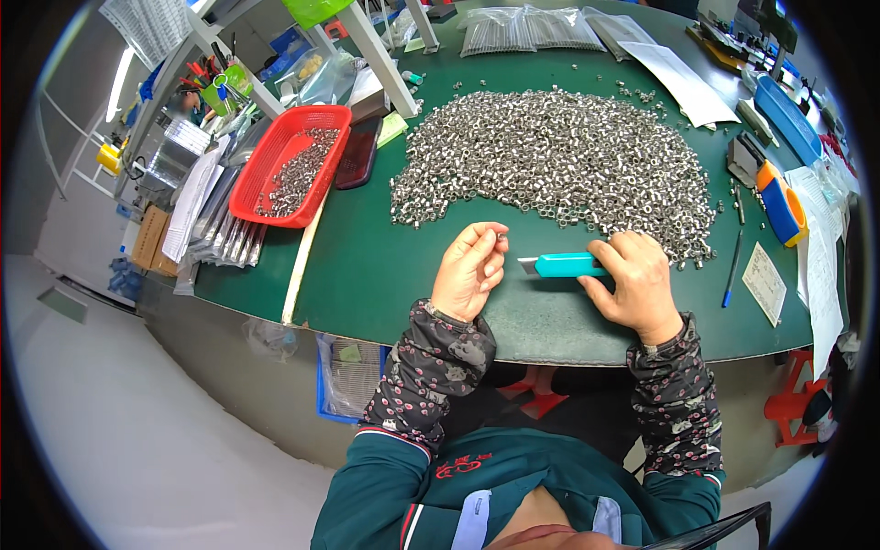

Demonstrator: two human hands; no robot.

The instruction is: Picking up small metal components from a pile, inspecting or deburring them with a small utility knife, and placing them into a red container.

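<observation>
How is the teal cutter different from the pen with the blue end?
The teal cutter is gripped in the right hand, while the pen lies loose on the green table.
The cutter has a thick, bright body; the pen is thin and mostly dark.
The cutter's blade points left, but the pen's blue end points toward the near edge.
Both are longer than they are wide.

No words could be read. Red markings [463, 467] sat on the green shirt [541, 454], faint print on the pale card [764, 284].
</observation>
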